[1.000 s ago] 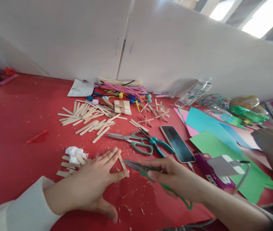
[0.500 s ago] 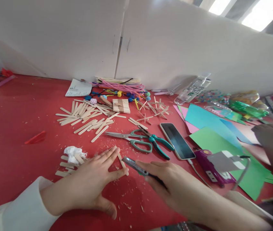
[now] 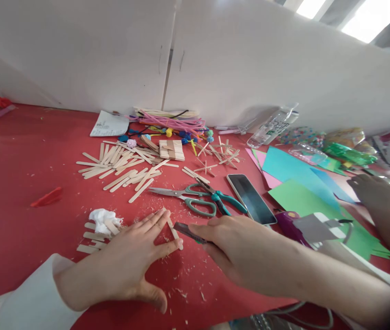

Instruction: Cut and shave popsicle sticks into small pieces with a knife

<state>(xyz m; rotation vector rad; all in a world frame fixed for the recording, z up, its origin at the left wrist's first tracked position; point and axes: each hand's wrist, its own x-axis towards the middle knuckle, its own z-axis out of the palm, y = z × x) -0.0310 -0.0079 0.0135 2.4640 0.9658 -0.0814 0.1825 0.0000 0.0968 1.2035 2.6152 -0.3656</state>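
A short wooden craft stick (image 3: 174,233) lies on the red table (image 3: 23,229), pinned at both ends by the fingertips of my left hand (image 3: 129,256). That hand's fingers are spread, with the thumb out to the side. My right hand (image 3: 246,252) is closed around a utility knife (image 3: 191,231), whose blade end reaches the stick's right edge. Small wood shavings are scattered around both hands. Just behind my left hand rest several craft sticks (image 3: 91,236) with a crumpled white tissue (image 3: 103,221) on top.
Beyond the hands lie scissors (image 3: 181,195), pliers (image 3: 220,201), a phone (image 3: 251,197) and a pile of craft sticks (image 3: 119,162). Coloured paper (image 3: 304,201) and a purple object (image 3: 289,224) sit to the right. Another person's hand (image 3: 375,192) is at the far right.
My right forearm and hand have swung slightly up, now covering part of the pliers and the purple object. The left hand keeps its hold on the stick.
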